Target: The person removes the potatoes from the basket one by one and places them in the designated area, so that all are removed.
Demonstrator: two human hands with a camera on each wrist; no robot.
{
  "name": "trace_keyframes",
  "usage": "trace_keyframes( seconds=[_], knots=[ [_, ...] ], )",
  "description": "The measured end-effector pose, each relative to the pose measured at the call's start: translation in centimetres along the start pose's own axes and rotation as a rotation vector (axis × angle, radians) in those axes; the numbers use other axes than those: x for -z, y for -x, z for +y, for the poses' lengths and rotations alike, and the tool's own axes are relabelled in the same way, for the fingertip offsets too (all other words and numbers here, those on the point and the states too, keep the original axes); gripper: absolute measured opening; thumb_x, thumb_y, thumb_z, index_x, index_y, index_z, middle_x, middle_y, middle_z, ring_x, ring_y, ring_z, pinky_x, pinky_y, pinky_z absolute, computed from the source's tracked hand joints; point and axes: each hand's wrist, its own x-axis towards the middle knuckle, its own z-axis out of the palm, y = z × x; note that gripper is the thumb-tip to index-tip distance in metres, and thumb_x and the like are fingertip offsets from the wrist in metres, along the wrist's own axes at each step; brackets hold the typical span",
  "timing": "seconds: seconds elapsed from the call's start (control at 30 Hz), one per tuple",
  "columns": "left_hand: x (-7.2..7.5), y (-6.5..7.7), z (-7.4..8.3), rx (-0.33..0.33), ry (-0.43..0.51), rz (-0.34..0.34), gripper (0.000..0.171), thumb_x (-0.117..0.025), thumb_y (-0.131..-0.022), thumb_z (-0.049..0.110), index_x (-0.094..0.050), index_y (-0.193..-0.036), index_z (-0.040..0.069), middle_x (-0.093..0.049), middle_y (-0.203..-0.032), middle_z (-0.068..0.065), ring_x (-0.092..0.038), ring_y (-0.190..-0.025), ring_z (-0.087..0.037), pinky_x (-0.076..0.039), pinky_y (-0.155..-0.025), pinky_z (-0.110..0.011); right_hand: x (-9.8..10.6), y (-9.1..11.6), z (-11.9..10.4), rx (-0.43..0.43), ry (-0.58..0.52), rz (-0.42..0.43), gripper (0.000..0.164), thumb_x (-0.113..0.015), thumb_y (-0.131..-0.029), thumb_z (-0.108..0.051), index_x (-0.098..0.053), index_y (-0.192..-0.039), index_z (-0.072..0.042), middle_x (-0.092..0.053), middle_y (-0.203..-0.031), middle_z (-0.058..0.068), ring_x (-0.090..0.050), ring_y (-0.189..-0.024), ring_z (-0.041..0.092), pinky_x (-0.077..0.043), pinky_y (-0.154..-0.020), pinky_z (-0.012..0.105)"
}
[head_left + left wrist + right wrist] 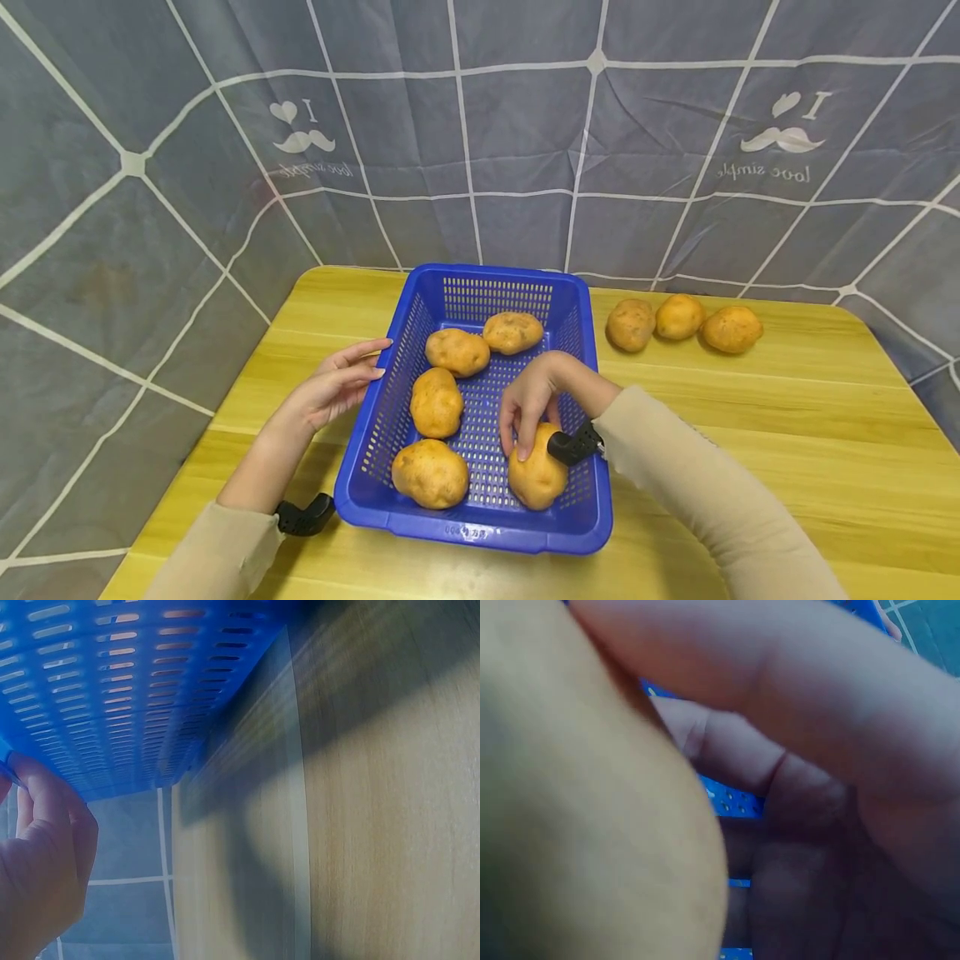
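A blue plastic basket (480,538) with slotted walls stands on the wooden table. In its near right corner my right hand (534,398) grips a potato (538,479), thumb and fingers around its upper part. That potato (592,810) fills the left of the right wrist view, against the curved fingers. My left hand (341,385) holds the basket's left rim; the left wrist view shows this hand (45,847) pinching the edge beside the slotted wall (112,697). Several other potatoes lie inside, including one at near left (431,473) and one at the back (513,332).
Three potatoes sit in a row on the table right of the basket: a left one (630,325), a middle one (679,317) and a right one (732,329). A grey sheet with white lines (525,150) hangs behind and beside the table (810,433).
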Motion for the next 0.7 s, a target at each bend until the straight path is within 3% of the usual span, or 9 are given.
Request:
trace_keyframes(
  seconds=[0.13, 0.33, 0.5, 0.7],
  knots=[
    [0.08, -0.05, -0.23, 0.001, -0.010, 0.018, 0.043, -0.039, -0.091, -0.014, -0.065, -0.109, 0.014, -0.061, -0.103, -0.010, -0.066, -0.088, -0.019, -0.056, -0.076, -0.028, -0.18, -0.12, -0.12, 0.015, 0.015, -0.021, 0.017, -0.070, -0.083, -0.017, -0.070, -0.100, -0.021, -0.064, -0.073, -0.004, -0.055, -0.060, 0.004, -0.048, -0.045, 0.020],
    [0.28, -0.20, -0.47, 0.000, -0.019, 0.017, 0.046, -0.037, -0.091, -0.015, -0.067, -0.109, 0.016, -0.062, -0.102, -0.009, -0.066, -0.087, -0.018, -0.056, -0.075, -0.028, -0.29, -0.12, -0.11, 0.080, -0.032, -0.039, 0.028, -0.068, -0.084, -0.012, -0.068, -0.111, -0.018, -0.065, -0.075, -0.005, -0.057, -0.062, 0.003, -0.048, -0.046, 0.018],
    [0.20, -0.13, -0.37, -0.001, -0.022, 0.013, 0.046, -0.037, -0.091, -0.015, -0.067, -0.109, 0.016, -0.062, -0.102, -0.009, -0.066, -0.087, -0.018, -0.056, -0.076, -0.028, -0.26, 0.16, -0.09, 0.195, -0.151, 0.009, 0.033, -0.064, -0.086, -0.004, -0.063, -0.119, -0.007, -0.067, -0.083, -0.003, -0.060, -0.069, 0.005, -0.051, -0.052, 0.019],
    [-0.09, 0.02, -0.14, 0.008, -0.001, 0.017, 0.044, -0.039, -0.091, -0.014, -0.066, -0.108, 0.014, -0.062, -0.103, -0.010, -0.066, -0.088, -0.019, -0.056, -0.076, -0.029, -0.12, 0.62, -0.01, 0.313, -0.164, 0.127, 0.034, -0.064, -0.086, -0.006, -0.061, -0.120, -0.005, -0.067, -0.088, -0.003, -0.059, -0.073, 0.005, -0.049, -0.053, 0.018]
  ],
)
